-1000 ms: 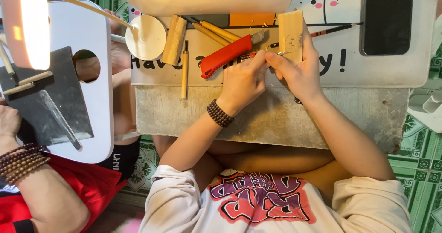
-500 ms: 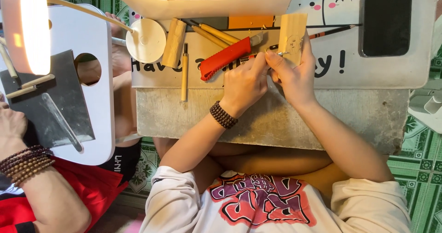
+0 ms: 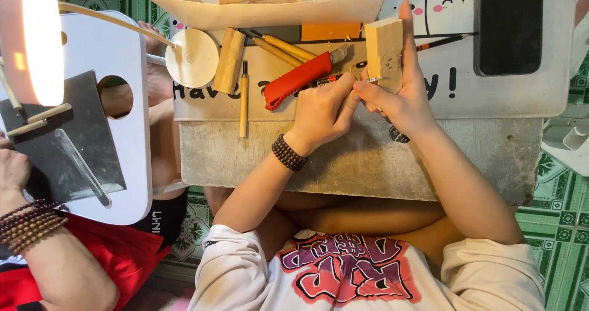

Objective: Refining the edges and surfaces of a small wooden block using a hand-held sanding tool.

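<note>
My right hand (image 3: pixel 402 99) grips a pale wooden block (image 3: pixel 384 44) from behind, holding it upright over the desk mat with the index finger stretched up along its right edge. A faint carved figure shows on the block's face. My left hand (image 3: pixel 322 111), with a dark bead bracelet on the wrist, pinches a small carving tool (image 3: pixel 373 79) whose metal tip touches the lower part of the block. The two hands touch each other.
A red utility knife (image 3: pixel 297 77), several wooden-handled carving tools (image 3: pixel 243 99), a wooden piece (image 3: pixel 228 59) and a white lamp base (image 3: pixel 192 58) lie left of my hands. A cream tray (image 3: pixel 270 7) and a black phone (image 3: pixel 509 25) sit behind. A co-worker's arm (image 3: pixel 37 249) is at left.
My hands drew slightly nearer to me. The block now stands taller in my right hand, whose index finger has stretched up along its edge. The tool tip stays on the block.
</note>
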